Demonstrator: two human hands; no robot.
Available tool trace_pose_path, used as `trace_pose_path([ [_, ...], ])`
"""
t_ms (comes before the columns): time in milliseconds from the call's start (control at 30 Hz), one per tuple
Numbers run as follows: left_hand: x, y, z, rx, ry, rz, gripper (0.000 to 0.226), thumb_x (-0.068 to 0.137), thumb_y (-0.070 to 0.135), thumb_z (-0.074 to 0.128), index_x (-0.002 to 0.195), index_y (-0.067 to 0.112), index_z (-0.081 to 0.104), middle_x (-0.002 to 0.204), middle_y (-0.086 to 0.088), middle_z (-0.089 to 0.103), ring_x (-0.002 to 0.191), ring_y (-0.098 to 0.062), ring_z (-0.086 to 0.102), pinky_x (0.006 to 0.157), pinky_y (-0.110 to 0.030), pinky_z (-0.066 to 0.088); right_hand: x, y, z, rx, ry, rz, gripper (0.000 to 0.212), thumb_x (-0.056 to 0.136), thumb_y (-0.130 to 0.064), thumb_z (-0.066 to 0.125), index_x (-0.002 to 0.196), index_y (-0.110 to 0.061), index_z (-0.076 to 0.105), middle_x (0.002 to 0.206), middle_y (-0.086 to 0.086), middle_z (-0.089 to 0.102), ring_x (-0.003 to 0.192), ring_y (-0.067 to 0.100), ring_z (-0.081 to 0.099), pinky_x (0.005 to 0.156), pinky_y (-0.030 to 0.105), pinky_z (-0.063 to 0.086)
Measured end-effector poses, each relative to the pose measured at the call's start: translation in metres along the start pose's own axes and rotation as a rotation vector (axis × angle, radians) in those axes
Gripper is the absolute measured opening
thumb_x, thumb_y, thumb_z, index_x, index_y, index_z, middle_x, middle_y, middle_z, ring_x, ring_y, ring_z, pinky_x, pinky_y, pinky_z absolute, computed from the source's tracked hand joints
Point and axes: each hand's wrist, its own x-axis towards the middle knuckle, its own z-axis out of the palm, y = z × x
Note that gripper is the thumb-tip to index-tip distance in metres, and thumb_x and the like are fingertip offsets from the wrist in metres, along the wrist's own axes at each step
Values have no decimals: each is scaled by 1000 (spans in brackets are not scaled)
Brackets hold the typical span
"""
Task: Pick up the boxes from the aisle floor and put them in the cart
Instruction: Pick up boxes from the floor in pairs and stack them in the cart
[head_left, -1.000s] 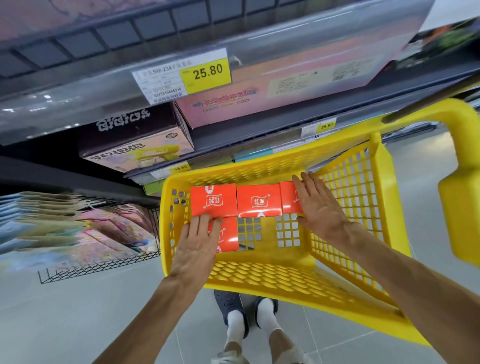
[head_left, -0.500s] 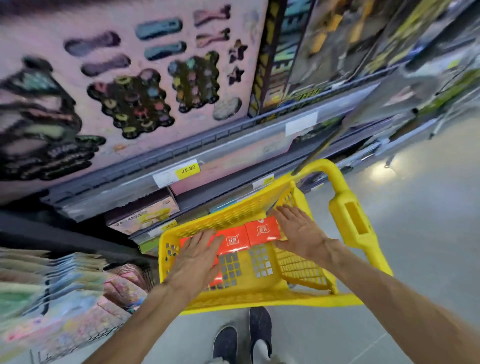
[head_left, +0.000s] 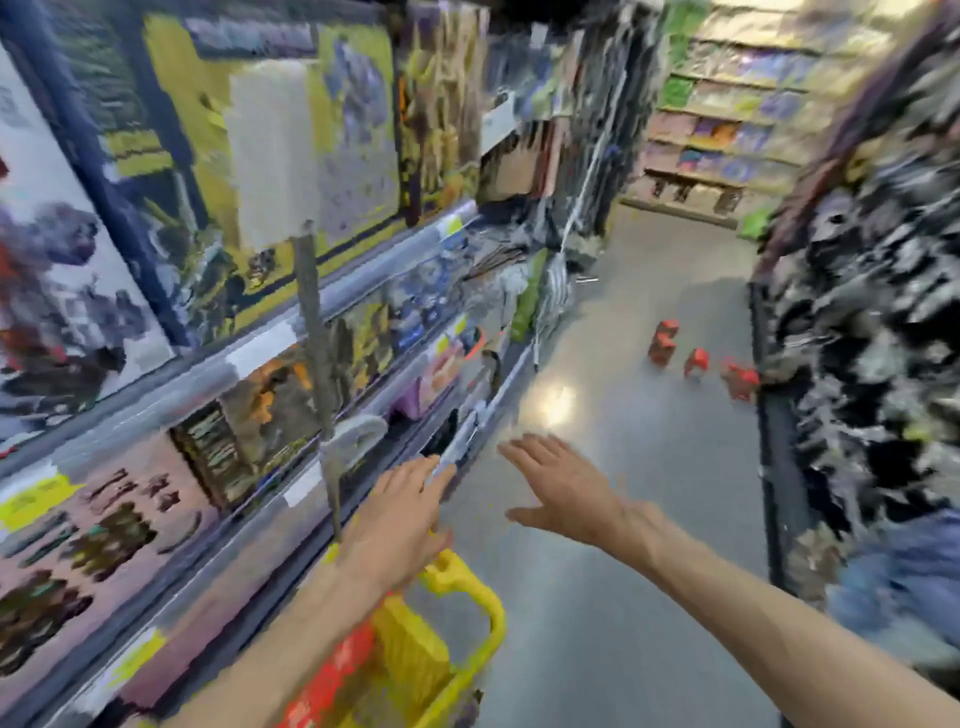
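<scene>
Low on the left sits the yellow cart (head_left: 441, 644), red boxes inside. Above it the left hand (head_left: 400, 525) and the right hand (head_left: 566, 488) hover spread and empty — between loads, I'd say. Farther along, red boxes (head_left: 696, 358) wait on the aisle floor (head_left: 623, 597); walking over and stooping comes next.

Whole frame is motion-smeared: shelf goods (head_left: 218, 218) on the left and the rack (head_left: 862, 291) on the right are colour streaks, price tags (head_left: 36, 499) unreadable. Yellow cart (head_left: 447, 639) at bottom centre is cut by the lower edge and partly covered by the left forearm, so only a red smear of the boxes inside (head_left: 332, 680) shows, count unclear. Red boxes on the floor (head_left: 696, 361) at centre right are small and blurred, rightmost one partly behind the rack, exact number and print can't be told; right forearm (head_left: 810, 634) runs off the lower right corner.
</scene>
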Motion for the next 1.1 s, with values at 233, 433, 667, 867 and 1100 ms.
trace_pose_path([
  [233,179,106,-10,72,16,272,79,75,51,72,140,13,47,135,-12,53,124,-33,51,102,-45,45,-64,164,-58,-42,87,277,90,84,-55,65,152,-12,26,152,13,37,141,34,32,115,41,26],
  [433,336,196,23,17,34,371,76,75,58,61,137,15,48,134,-15,56,121,-35,56,95,-46,50,-106,318,-89,-101,132,401,86,85,-52,66,150,-10,29,148,12,40,135,33,38,111,40,31],
  [667,490,289,48,-3,32,450,75,90,53,57,152,21,29,154,-8,36,142,-30,34,114,-42,31,-109,482,-107,-128,130,494,88,81,-54,67,147,-7,33,144,14,46,131,33,44,108,43,37],
  [867,632,307,88,-8,38,472,72,88,49,63,148,18,37,149,-10,42,138,-31,38,111,-42,34,-75,616,-106,-142,153,530,90,82,-51,70,149,-4,32,146,17,43,134,35,41,113,41,32],
  [1100,827,309,126,-30,13,522,78,83,51,65,148,21,32,150,-8,40,138,-30,38,111,-43,35,5,793,-105,-163,137,569,95,77,-58,69,150,-11,30,148,11,44,136,28,40,114,37,32],
])
